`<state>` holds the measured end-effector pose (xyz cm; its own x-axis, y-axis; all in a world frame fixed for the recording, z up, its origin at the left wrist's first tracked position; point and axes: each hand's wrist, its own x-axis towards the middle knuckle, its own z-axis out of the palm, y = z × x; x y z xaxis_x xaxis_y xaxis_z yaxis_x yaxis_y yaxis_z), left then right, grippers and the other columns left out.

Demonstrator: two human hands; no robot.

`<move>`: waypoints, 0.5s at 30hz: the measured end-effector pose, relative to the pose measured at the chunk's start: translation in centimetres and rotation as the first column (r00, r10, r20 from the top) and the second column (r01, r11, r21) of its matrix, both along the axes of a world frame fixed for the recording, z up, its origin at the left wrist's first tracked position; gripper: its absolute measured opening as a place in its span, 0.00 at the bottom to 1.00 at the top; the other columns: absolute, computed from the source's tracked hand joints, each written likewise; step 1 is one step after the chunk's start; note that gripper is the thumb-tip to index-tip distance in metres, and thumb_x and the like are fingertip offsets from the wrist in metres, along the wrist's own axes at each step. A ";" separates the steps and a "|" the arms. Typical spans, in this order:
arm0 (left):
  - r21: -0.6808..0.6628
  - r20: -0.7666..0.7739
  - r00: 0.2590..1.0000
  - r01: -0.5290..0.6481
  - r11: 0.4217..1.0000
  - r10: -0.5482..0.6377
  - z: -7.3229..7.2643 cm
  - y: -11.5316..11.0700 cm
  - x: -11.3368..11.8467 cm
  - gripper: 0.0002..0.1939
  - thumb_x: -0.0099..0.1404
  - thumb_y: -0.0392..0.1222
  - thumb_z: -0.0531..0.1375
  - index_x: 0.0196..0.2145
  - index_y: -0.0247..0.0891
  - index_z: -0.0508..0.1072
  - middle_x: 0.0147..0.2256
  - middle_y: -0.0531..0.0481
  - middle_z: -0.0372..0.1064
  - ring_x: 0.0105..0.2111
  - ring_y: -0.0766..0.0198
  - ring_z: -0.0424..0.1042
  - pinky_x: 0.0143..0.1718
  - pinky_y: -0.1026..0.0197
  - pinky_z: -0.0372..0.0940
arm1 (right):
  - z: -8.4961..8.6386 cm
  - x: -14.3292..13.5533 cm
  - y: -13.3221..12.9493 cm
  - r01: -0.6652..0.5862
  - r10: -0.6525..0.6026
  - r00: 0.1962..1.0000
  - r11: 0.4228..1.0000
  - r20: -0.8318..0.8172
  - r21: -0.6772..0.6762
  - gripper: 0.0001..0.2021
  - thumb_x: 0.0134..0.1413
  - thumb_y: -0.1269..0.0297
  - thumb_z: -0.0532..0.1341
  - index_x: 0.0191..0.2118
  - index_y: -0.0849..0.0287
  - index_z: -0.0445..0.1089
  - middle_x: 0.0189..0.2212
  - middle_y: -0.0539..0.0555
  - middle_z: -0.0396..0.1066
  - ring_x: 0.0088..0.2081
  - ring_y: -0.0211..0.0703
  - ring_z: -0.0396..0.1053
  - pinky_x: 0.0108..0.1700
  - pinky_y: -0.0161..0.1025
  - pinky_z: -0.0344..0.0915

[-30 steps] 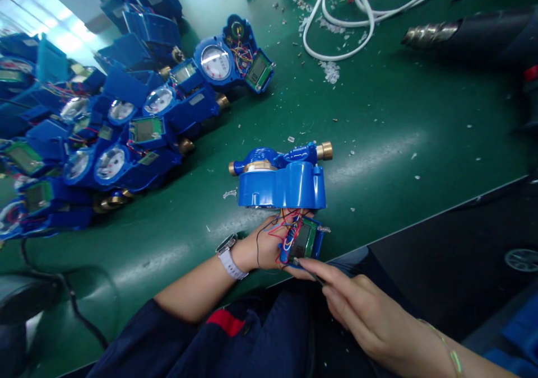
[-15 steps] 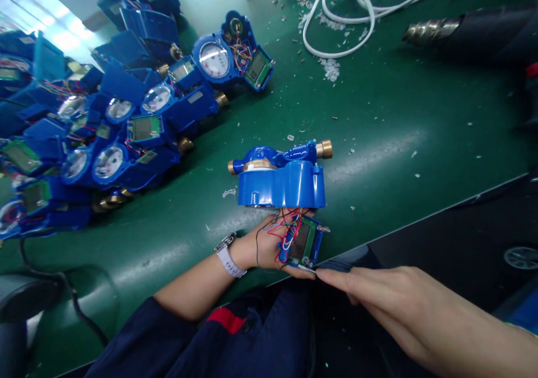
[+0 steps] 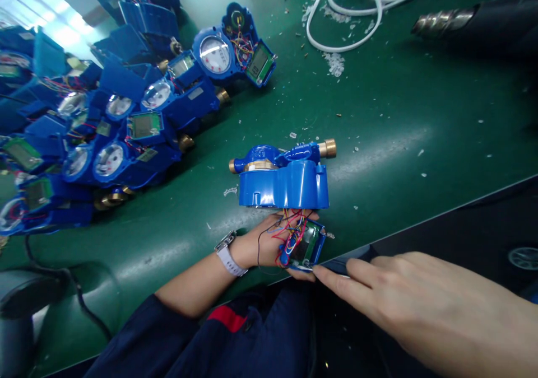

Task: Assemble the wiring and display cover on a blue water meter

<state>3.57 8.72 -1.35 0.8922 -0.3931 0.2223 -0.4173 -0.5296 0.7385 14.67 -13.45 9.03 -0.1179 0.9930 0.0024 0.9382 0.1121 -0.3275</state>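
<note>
My left hand [image 3: 263, 243] is closed around a small blue display module [image 3: 310, 243] with a green circuit board and a dark screen. Red, yellow and black wires [image 3: 292, 229] run from the module to a water meter [image 3: 283, 185], which lies on its side with brass pipe ends. My right hand [image 3: 399, 297] is closed, its index finger stretched towards the module's lower edge. A thin, light metal tool [image 3: 343, 276] shows between its fingers; its exact kind is hard to make out.
Several blue water meters [image 3: 109, 159] crowd the left of the green table [image 3: 378, 109]. One meter with an open housing [image 3: 215, 56] stands nearest. A heat gun [image 3: 474, 25] lies at the upper right beside a white cable [image 3: 348, 47]. Plastic scraps litter the surface.
The display module has tilted slightly in my left hand. My right hand has turned, its knuckles now more upward, with the index fingertip still at the module's lower edge.
</note>
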 end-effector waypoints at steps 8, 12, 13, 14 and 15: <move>0.036 0.016 0.999 -0.036 0.999 0.035 0.4 -0.5 0.1 0.33 0.60 0.55 0.63 0.57 0.33 0.63 0.53 0.34 0.68 0.56 0.48 0.67 0.59 0.48 0.63 | 1.0 0.0 1.0 -0.009 0.009 1.000 1.000 -0.025 -0.016 0.29 0.37 0.82 0.52 0.49 0.63 0.71 0.21 0.50 0.70 0.14 0.38 0.62 0.16 0.39 0.48; 0.020 -0.015 0.999 -0.040 0.999 0.040 0.0 -0.5 0.0 0.38 0.57 0.56 0.64 0.59 0.34 0.60 0.53 0.34 0.68 0.56 0.48 0.67 0.59 0.47 0.63 | 1.2 0.1 1.0 -0.136 0.133 0.981 0.991 0.140 0.012 0.25 0.42 0.79 0.55 0.51 0.69 0.71 0.23 0.56 0.70 0.16 0.44 0.62 0.16 0.42 0.44; 0.012 -0.013 0.999 -0.043 0.999 0.043 0.0 -0.4 0.0 0.39 0.57 0.56 0.64 0.60 0.33 0.60 0.53 0.34 0.68 0.56 0.48 0.67 0.59 0.48 0.63 | 1.0 0.2 0.9 -0.158 0.155 0.978 0.987 0.143 0.011 0.25 0.44 0.78 0.56 0.52 0.69 0.70 0.24 0.57 0.71 0.17 0.43 0.62 0.16 0.42 0.45; 0.009 -0.016 0.999 -0.045 0.999 0.045 0.0 -0.4 -0.1 0.40 0.57 0.56 0.64 0.61 0.34 0.58 0.54 0.34 0.68 0.56 0.48 0.67 0.59 0.48 0.63 | 0.7 0.4 0.8 -0.154 0.152 0.981 0.988 0.124 0.009 0.25 0.46 0.77 0.56 0.53 0.67 0.69 0.26 0.56 0.72 0.17 0.41 0.62 0.17 0.42 0.46; 0.011 -0.026 0.999 -0.043 0.999 0.044 0.0 -0.3 -0.1 0.41 0.57 0.56 0.64 0.62 0.34 0.57 0.54 0.35 0.67 0.57 0.48 0.67 0.59 0.48 0.62 | 0.4 0.5 0.6 -0.125 0.124 0.988 0.992 0.094 0.004 0.25 0.48 0.77 0.56 0.54 0.64 0.68 0.27 0.54 0.72 0.17 0.39 0.61 0.18 0.40 0.48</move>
<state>3.47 8.38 -1.32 0.9139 -0.3559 0.1952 -0.3746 -0.5543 0.7433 15.18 -12.85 9.40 -0.2406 0.9706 -0.0043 0.9431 0.2328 -0.2373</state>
